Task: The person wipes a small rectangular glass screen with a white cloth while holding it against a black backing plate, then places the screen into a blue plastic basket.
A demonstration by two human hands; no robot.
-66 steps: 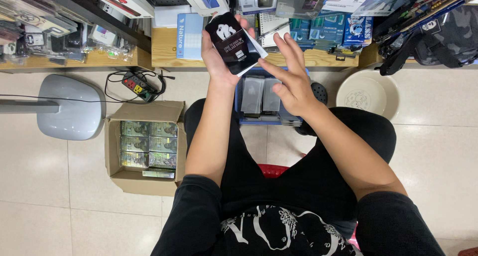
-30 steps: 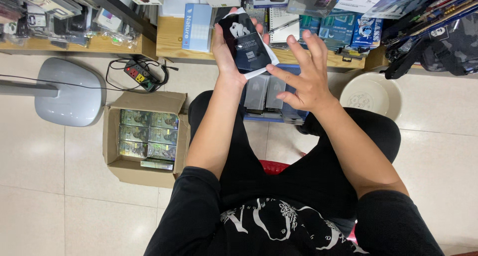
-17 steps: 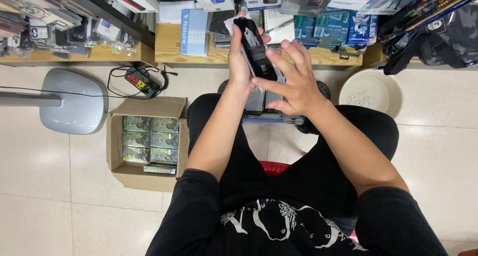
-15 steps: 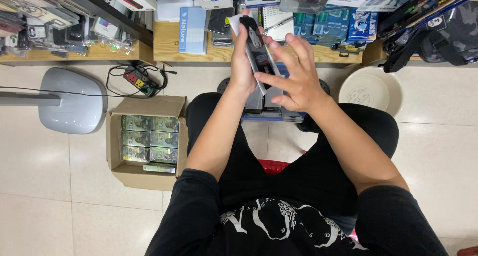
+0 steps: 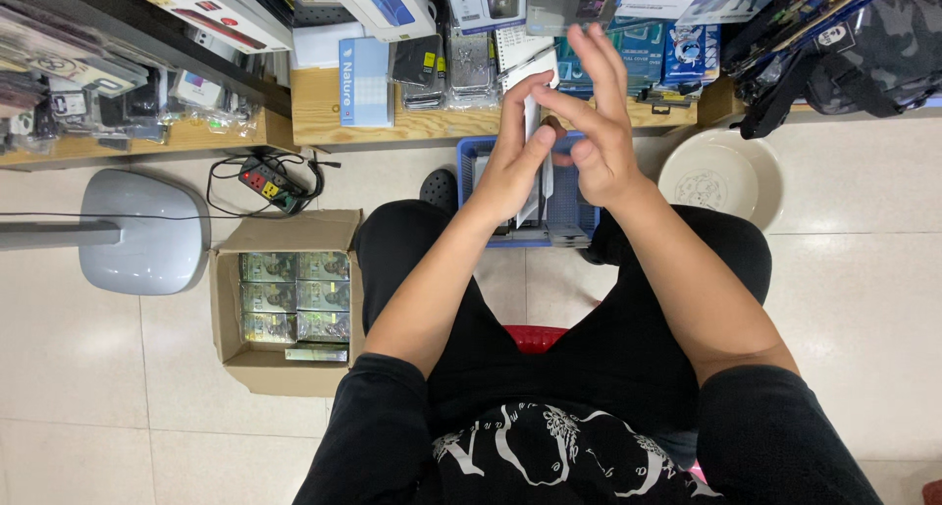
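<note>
We hold a thin white package (image 5: pixel 533 122) edge-on btw. both hands, at 12 o'clock. Left hand (image 5: pixel 512 161) grips it from 9 o'clock; right hand (image 5: pixel 594 137) pinches w/ fingers spread. Blue basket (image 5: pixel 471 161) sits below; cardboard box (image 5: pixel 285 309) at 8 o'clock.

We have a single view, worn on the head and facing almost straight down over our own lap. It sits close: our forearms fill the middle of the frame and our left hand (image 5: pixel 515 157) and right hand (image 5: pixel 594 122) meet just above centre. Beyond the grip, at the top edge, runs a low wooden shelf (image 5: pixel 324 112); left of the grip lies a cardboard box (image 5: pixel 285 368) on the tiled floor (image 5: pixel 863 309). No second view shares this scene.
</note>
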